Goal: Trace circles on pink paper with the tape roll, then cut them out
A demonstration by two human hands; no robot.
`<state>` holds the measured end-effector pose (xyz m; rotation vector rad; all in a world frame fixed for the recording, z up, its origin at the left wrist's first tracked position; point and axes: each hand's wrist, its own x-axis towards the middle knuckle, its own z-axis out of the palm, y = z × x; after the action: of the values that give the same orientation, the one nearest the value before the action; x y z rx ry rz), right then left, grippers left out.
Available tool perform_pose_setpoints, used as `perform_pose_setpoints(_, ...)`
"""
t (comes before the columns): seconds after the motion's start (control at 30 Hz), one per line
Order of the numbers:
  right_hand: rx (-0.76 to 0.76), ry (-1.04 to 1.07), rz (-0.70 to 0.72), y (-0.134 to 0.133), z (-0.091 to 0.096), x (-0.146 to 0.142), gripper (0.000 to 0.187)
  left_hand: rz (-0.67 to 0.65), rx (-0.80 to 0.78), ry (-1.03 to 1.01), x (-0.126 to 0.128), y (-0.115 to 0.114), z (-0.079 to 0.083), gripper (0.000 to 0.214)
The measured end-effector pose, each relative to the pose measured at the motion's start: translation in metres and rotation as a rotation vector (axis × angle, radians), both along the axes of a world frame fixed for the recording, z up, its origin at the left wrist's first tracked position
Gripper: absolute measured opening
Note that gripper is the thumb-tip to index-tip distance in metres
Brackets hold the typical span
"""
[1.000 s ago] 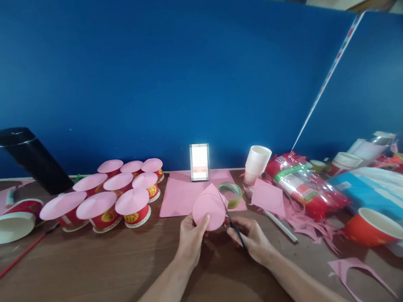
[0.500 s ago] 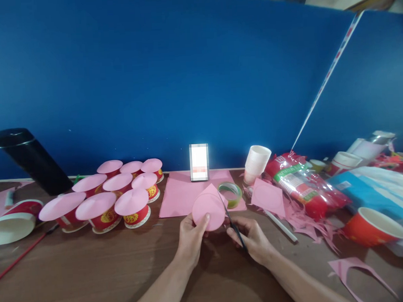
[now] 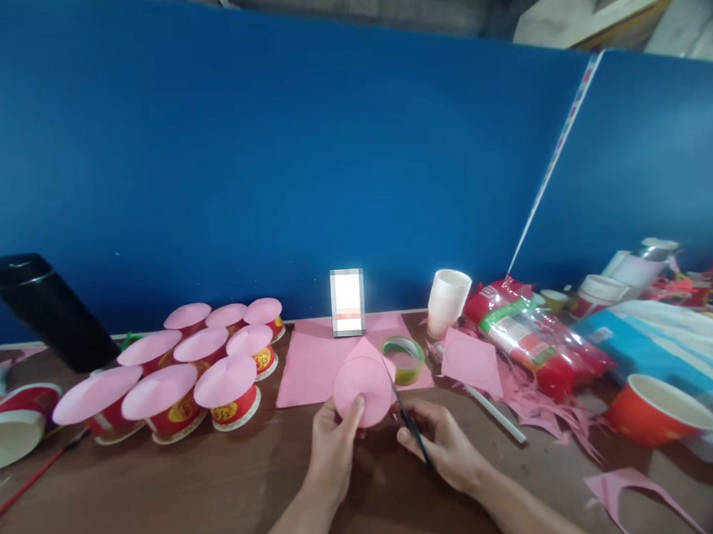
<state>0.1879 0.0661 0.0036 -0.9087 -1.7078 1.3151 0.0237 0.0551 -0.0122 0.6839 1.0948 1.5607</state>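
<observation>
My left hand (image 3: 333, 443) pinches a piece of pink paper (image 3: 363, 384), thumb on top and fingers beneath. Its near edge is cut round, while a pointed corner still stands up at the far side, with a drawn curve across it. In my right hand (image 3: 440, 438) is a pair of scissors (image 3: 414, 431), fingers closed about the handles. The blades meet the paper's right edge, near the corner. Behind the paper lie a pink sheet (image 3: 305, 365) and a roll of green tape (image 3: 418, 363) on the table.
To the left stand several red cups with pink cone tops (image 3: 225, 381), a black flask (image 3: 48, 315) and a brush (image 3: 33, 479). On the right are stacked white cups (image 3: 448, 302), a red plastic package (image 3: 527, 330), an orange cup (image 3: 639, 415) and pink scraps (image 3: 619, 488).
The view has tilted up slightly, so the table things appear lower and a bit further left. Both hands keep their grips; the paper and scissors look nearly the same.
</observation>
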Motion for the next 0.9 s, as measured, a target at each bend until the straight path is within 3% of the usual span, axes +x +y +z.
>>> perform_pose_setpoints(0.27, 0.002, 0.024, -0.022, 0.002, -0.002, -0.002, 0.032, 0.023, 0.004, -0.253, -0.002, 0.002, 0.010, 0.023)
perform_pose_setpoints(0.47, -0.031, 0.122, -0.094, 0.002, 0.001, -0.003, 0.037, -0.013, -0.013, -0.232, -0.003, 0.001, 0.011, 0.025)
perform_pose_setpoints(0.63, 0.003, 0.143, -0.130, 0.001, -0.003, -0.002, 0.029, -0.005, -0.005, -0.177, 0.000, 0.001, 0.012, 0.037)
perform_pose_setpoints(0.9, 0.049, 0.173, -0.178, -0.001, -0.006, -0.005, 0.027, -0.015, -0.050, -0.136, 0.001, -0.003, 0.013, 0.034)
